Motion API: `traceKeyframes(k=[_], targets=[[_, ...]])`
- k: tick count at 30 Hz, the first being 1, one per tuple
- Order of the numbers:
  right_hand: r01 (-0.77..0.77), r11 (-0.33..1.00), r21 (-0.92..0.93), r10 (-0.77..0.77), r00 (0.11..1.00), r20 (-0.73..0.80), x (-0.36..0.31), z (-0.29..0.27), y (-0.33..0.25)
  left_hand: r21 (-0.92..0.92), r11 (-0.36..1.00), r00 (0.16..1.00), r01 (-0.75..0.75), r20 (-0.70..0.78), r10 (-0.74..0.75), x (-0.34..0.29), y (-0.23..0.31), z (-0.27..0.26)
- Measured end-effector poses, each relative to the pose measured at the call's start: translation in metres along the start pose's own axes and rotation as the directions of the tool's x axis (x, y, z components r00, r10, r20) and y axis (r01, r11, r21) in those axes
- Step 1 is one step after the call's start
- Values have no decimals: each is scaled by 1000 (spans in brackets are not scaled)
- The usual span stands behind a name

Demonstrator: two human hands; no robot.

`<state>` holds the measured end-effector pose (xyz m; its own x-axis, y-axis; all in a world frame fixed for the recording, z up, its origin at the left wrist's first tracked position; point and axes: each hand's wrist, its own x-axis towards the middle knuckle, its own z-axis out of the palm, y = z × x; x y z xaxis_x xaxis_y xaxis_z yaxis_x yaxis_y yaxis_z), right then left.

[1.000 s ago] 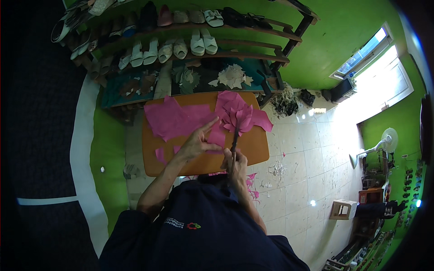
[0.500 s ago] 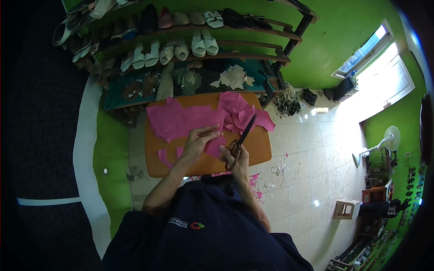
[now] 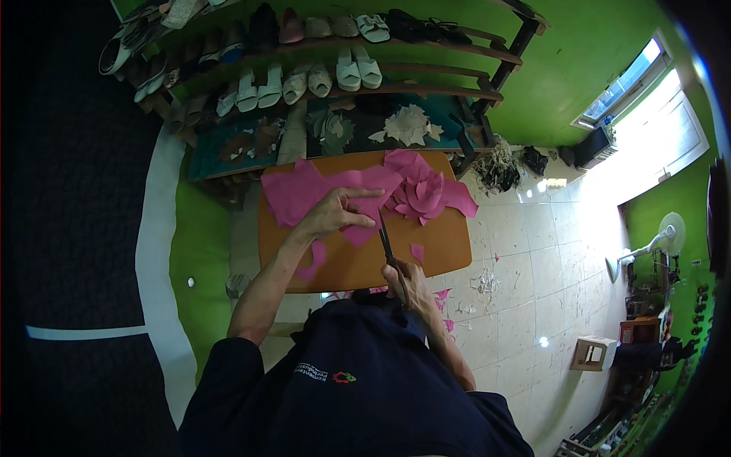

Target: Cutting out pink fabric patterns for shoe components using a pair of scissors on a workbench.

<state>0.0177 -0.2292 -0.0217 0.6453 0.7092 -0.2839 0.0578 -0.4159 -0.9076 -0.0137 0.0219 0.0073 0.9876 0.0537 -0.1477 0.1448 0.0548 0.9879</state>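
Observation:
My left hand (image 3: 333, 213) lies over a pink sheet (image 3: 293, 190) of thin, leather-like material, thumb and index finger spread apart with pink showing between them. Its other fingers are mostly hidden. In my right hand (image 3: 409, 282), close to the table's near edge, is a pair of dark scissors (image 3: 386, 240), blades pointing away from me. The blade tips meet the sheet's right edge, beside my left fingertips. Right of the sheet is a heap of pink cut pieces (image 3: 417, 190). A curved pink strip (image 3: 314, 263) and a small pink scrap (image 3: 416, 252) lie nearer.
The orange-brown table (image 3: 445, 255) has rounded corners. Behind it stands a rack (image 3: 426, 91) with several shoes and sandals, and stacked cut pieces on its lowest shelf. Scraps (image 3: 486, 282) litter the tiled floor at right. A white fan (image 3: 670, 232) stands farther right.
My left hand has shifted from a small pink piece onto the larger sheet, its fingers spreading. The scissors have swung from pointing up-right to the sheet's edge. A small scrap now lies at right.

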Motion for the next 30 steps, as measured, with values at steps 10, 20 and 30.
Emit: traceKeyframes(k=[10,20,30], targets=[[-5,1000,12,6,998,-58,6,5,9,-34,999,1000,-1,20,2,1,-6,-4],[-54,997,60,60,993,-104,5,6,7,-33,999,1000,-8,-15,7,0,-5,-1],[-84,986,144,87,996,-13,3,6,9,-116,992,997,-40,-71,32,0,-15,-3]])
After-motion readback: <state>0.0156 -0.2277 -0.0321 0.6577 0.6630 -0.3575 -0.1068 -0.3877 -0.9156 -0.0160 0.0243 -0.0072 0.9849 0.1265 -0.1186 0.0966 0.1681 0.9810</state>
